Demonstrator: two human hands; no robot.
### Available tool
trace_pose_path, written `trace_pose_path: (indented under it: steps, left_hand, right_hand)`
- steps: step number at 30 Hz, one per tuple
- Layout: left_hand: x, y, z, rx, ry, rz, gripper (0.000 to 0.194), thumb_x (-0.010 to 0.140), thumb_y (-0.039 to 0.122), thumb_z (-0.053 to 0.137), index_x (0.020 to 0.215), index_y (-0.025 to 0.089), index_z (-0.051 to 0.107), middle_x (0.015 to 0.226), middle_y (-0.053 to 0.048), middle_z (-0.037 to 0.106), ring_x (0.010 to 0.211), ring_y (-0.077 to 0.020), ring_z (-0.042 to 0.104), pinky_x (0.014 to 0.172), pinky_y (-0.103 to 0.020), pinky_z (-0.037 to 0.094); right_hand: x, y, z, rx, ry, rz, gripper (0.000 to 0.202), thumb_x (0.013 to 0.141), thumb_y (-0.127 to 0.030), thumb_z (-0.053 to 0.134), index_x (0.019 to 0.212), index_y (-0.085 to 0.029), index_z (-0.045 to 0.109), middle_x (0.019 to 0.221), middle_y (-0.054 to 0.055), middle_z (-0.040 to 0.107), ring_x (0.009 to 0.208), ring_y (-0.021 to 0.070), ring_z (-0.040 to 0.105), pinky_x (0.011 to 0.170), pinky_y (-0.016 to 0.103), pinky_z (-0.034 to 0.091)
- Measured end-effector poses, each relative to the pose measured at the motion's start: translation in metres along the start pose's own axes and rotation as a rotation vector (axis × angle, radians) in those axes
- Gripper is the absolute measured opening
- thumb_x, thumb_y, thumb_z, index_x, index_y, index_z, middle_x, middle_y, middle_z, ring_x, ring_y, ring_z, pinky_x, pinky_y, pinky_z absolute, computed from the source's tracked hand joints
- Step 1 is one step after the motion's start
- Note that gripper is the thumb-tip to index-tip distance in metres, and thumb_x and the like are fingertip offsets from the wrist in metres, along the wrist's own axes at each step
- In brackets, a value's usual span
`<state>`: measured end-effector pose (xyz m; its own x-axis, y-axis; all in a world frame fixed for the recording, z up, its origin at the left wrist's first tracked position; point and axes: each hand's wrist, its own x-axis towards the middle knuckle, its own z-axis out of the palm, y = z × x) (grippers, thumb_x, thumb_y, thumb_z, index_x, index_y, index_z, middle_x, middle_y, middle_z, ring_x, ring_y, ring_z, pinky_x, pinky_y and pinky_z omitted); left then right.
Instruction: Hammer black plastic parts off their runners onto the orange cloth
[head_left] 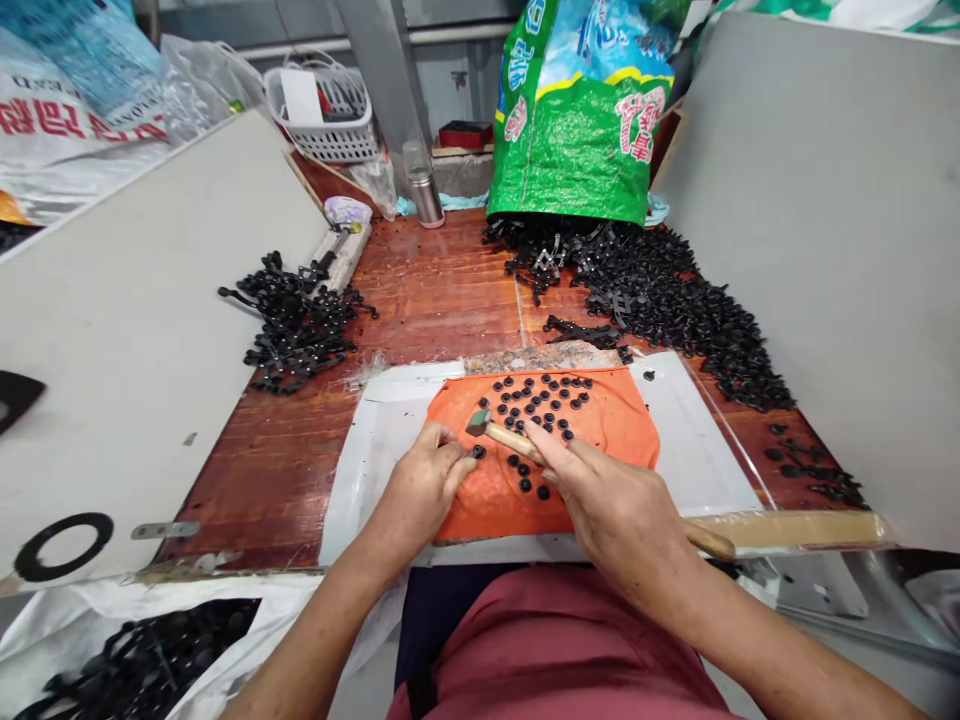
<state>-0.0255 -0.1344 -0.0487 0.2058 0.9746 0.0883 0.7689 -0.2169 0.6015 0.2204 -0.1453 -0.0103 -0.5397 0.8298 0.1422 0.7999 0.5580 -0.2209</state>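
My right hand (619,500) is wrapped round the wooden handle of a hammer (514,440), whose handle end sticks out behind the wrist. The hammer's greenish head hovers by the fingertips of my left hand (427,480). Between the thumb and fingers of that left hand is a small black round part (478,452), held over an orange cloth (480,505). Several similar black round pieces (543,492) lie scattered on the cloth, mostly toward its far side. Whether the hammer touches the held part I cannot tell.
A pile of black linked parts (300,335) lies at left. At right, a larger heap (675,300) spills from a green bag (570,170). Grey panels (817,250) flank the table. Behind stand a metal flask (427,197) and a white basket (330,140).
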Motion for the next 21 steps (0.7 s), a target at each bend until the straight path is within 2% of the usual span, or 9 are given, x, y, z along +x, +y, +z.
trace_pose_path:
  steps: [5,8,12,15,18,21]
  left_hand:
    - [-0.001,0.001,0.003,0.012,0.009,-0.009,0.025,0.097,0.024,0.052,0.084,0.016,0.072,0.096,-0.007,0.060,0.086,-0.0190,0.063,0.086,-0.034,0.054]
    - [-0.002,0.001,0.005,0.033,0.011,-0.013,0.025,0.098,0.024,0.051,0.087,0.016,0.072,0.099,-0.008,0.059,0.088,-0.0194,0.064,0.089,-0.036,0.053]
    - [-0.003,0.001,0.008,0.070,0.010,-0.033,0.027,0.098,0.026,0.051,0.084,0.015,0.071,0.100,-0.008,0.059,0.089,-0.0207,0.064,0.088,-0.038,0.053]
    - [-0.003,0.002,0.007,0.066,0.034,-0.022,0.027,0.098,0.026,0.051,0.081,0.017,0.071,0.099,-0.007,0.058,0.089,-0.0199,0.064,0.088,-0.037,0.054]
    - [-0.003,0.002,0.007,0.060,0.057,0.004,0.028,0.098,0.027,0.050,0.080,0.017,0.070,0.099,-0.007,0.057,0.089,-0.0193,0.064,0.086,-0.035,0.054]
    - [-0.003,0.003,0.007,0.065,0.066,0.012,0.030,0.099,0.029,0.049,0.079,0.018,0.068,0.097,-0.007,0.057,0.089,-0.0199,0.064,0.085,-0.035,0.054]
  right_hand:
    - [0.004,-0.006,-0.005,-0.073,-0.131,0.033,0.063,0.096,-0.008,0.044,0.155,-0.030,0.042,0.089,0.004,0.071,0.071,0.0167,0.068,0.061,0.025,0.044]
    - [0.007,-0.008,-0.003,-0.074,-0.147,0.044,0.064,0.097,-0.009,0.044,0.158,-0.030,0.038,0.097,0.005,0.073,0.078,0.0178,0.070,0.062,0.025,0.044]
    - [0.011,-0.007,-0.001,-0.120,-0.198,0.056,0.058,0.098,-0.013,0.047,0.154,-0.029,0.045,0.092,0.005,0.073,0.070,0.0187,0.070,0.056,0.026,0.042]
    - [0.014,-0.002,-0.006,-0.048,-0.128,0.045,0.054,0.102,-0.018,0.048,0.155,-0.029,0.044,0.094,0.005,0.075,0.076,0.0203,0.072,0.061,0.027,0.047]
    - [0.015,0.006,-0.016,0.098,0.009,0.065,0.052,0.105,-0.020,0.044,0.156,-0.026,0.043,0.104,0.007,0.076,0.087,0.0210,0.073,0.073,0.029,0.054]
    - [0.010,0.014,-0.021,0.193,0.072,0.081,0.051,0.105,-0.020,0.044,0.156,-0.027,0.044,0.107,0.007,0.077,0.092,0.0206,0.073,0.081,0.031,0.056]
